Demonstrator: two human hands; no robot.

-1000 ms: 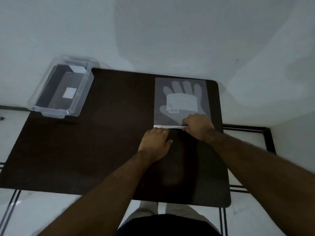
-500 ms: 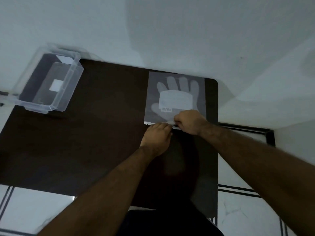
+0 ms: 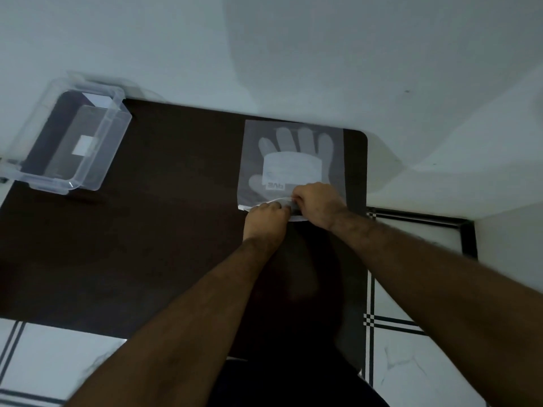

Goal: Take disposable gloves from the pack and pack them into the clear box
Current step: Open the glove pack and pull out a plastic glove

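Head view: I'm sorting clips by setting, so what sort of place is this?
Probably a plain room in a home: a dark brown table pushed against a bare white wall, over a white tiled floor with black lines. No shop or factory fittings are visible.

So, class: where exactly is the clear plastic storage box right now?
In the head view, the clear plastic storage box sits on the dark table's far-left corner by the wall, well left of the glove pack.
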